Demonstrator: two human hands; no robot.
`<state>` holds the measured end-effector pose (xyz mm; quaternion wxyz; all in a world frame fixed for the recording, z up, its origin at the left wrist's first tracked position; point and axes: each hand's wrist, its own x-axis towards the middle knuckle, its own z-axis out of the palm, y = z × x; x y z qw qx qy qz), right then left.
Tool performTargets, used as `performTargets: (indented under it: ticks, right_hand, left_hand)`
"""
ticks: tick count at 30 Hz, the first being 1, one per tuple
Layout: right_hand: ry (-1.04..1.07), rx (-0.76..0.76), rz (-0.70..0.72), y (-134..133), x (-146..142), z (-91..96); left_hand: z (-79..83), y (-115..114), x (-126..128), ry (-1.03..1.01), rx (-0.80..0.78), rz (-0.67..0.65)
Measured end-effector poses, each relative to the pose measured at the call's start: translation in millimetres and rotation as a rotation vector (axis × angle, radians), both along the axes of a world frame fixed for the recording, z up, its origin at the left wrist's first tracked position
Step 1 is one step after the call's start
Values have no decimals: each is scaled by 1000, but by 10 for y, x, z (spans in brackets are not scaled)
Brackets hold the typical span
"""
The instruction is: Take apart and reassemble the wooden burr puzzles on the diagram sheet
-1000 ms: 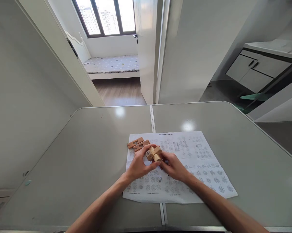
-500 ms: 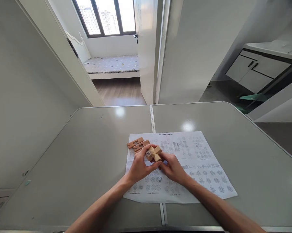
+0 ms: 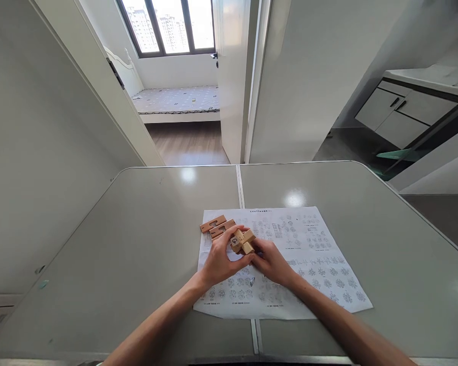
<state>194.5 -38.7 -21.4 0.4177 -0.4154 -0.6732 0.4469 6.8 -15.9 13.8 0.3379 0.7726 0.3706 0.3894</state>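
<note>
At ten o'clock from the joined blocks (image 3: 242,241) my left grip (image 3: 218,262) and right grip (image 3: 272,261) hold, notched bars (image 3: 218,231) lie unjoined.

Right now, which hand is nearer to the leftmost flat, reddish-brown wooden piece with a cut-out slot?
Left. The left hand is close, on the near side of that flat wooden piece; the right hand is farther away, right of the pale wooden block assembly.
</note>
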Motion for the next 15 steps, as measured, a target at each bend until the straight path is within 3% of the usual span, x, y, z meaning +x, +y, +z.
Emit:
performTargets:
  ticks: [15]
  right_hand:
    - [-37, 46, -27, -31, 19, 30]
  left_hand:
    - [70, 35, -34, 36, -120, -119]
